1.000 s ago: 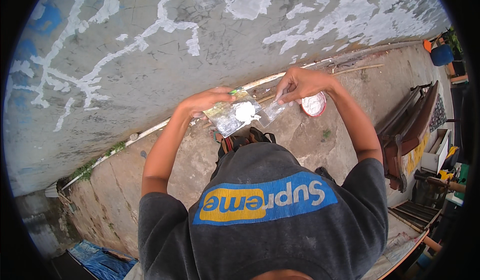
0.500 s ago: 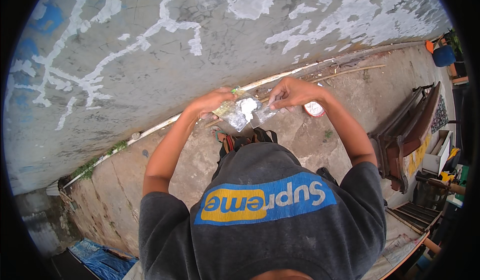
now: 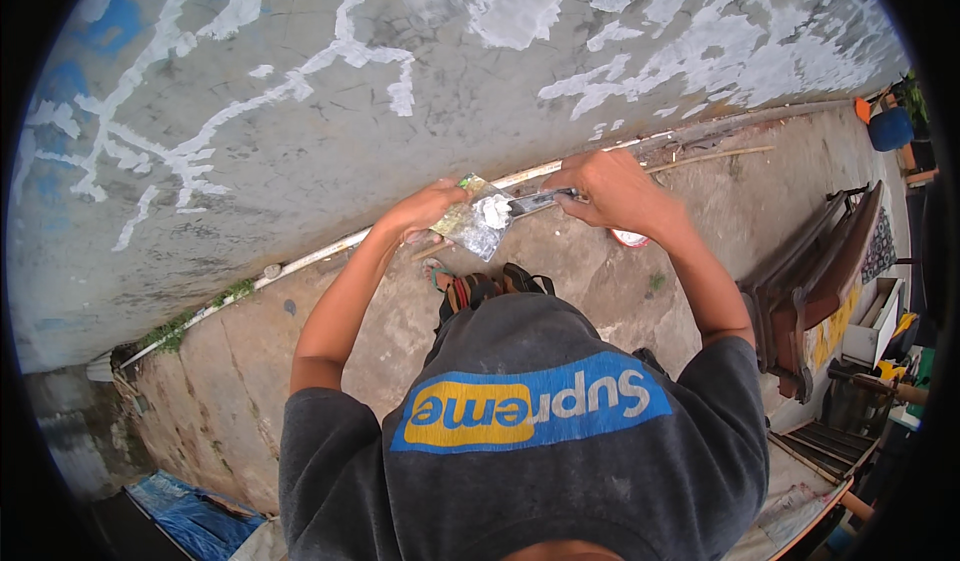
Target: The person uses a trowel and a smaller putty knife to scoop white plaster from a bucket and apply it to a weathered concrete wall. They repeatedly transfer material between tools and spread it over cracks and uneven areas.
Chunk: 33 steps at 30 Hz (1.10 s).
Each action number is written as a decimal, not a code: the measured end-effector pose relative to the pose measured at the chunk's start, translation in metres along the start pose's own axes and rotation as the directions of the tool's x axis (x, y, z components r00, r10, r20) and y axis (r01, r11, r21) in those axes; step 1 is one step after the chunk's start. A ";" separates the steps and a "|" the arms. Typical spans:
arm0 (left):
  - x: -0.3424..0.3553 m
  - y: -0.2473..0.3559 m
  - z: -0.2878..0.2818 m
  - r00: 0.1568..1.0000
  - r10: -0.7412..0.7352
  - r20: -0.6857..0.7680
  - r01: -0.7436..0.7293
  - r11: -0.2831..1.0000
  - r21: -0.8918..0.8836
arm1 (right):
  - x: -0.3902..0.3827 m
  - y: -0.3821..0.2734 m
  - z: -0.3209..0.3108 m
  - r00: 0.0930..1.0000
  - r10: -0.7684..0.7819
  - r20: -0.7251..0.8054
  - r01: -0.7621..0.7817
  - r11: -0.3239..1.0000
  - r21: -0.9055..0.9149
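My left hand (image 3: 425, 209) is closed round one edge of a flat, smeared plate (image 3: 475, 238). On the plate sits a lump of white putty (image 3: 493, 211). From the other side, my right hand (image 3: 615, 196) grips a putty knife (image 3: 541, 202), its blade seen nearly edge-on and its tip at the putty. Below the right hand, a round tub (image 3: 629, 239) with a red rim and white contents stands on the ground, partly hidden by that hand.
Ahead rises a grey wall (image 3: 300, 151) with white patches along its cracks. A pale pipe (image 3: 310, 258) and a thin stick (image 3: 712, 156) run near its base. Brown wooden furniture (image 3: 825, 281) stands at right; a blue tarp (image 3: 195, 516) lies at lower left.
The putty knife has turned from showing its face, angled downward, to lying nearly edge-on against the putty. My right hand has shifted slightly right, now covering more of the tub.
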<state>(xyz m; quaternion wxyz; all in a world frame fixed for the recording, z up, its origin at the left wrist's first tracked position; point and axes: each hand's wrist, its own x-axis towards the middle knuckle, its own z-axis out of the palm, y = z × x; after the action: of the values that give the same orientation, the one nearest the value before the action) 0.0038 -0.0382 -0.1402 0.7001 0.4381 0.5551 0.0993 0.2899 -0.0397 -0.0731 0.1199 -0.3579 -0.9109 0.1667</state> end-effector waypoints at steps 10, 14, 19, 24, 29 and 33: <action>0.006 -0.002 -0.004 1.000 -0.021 0.009 0.021 1.000 -0.019 | 0.003 -0.027 0.013 0.991 -0.122 0.060 0.135 0.932 -0.337; 0.012 -0.004 -0.007 0.998 -0.065 0.008 0.066 0.997 -0.034 | 0.009 -0.041 0.021 0.981 -0.137 0.135 0.182 0.888 -0.422; 0.025 -0.023 -0.004 0.997 -0.063 -0.048 0.058 0.994 -0.087 | 0.017 -0.039 0.040 0.971 -0.159 0.176 0.208 0.927 -0.312; 0.033 -0.049 -0.006 0.993 -0.119 -0.023 0.119 0.993 0.000 | 0.025 0.000 0.015 0.953 -0.118 0.278 0.010 0.932 0.361; 0.035 -0.107 -0.007 0.978 0.051 -0.202 -0.071 0.993 -0.095 | 0.007 0.055 0.029 0.894 0.053 0.444 -0.429 0.380 0.819; 0.002 -0.138 -0.003 0.951 -0.009 -0.309 -0.189 0.775 -0.604 | -0.023 0.074 0.090 0.928 0.312 0.204 -0.186 -0.086 0.979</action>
<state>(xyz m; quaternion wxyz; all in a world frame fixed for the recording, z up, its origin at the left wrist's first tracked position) -0.0457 -0.1179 -0.2409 0.7094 0.1870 0.5663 0.3758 0.3209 -0.0243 -0.1862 0.3457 -0.3315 -0.4242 0.7686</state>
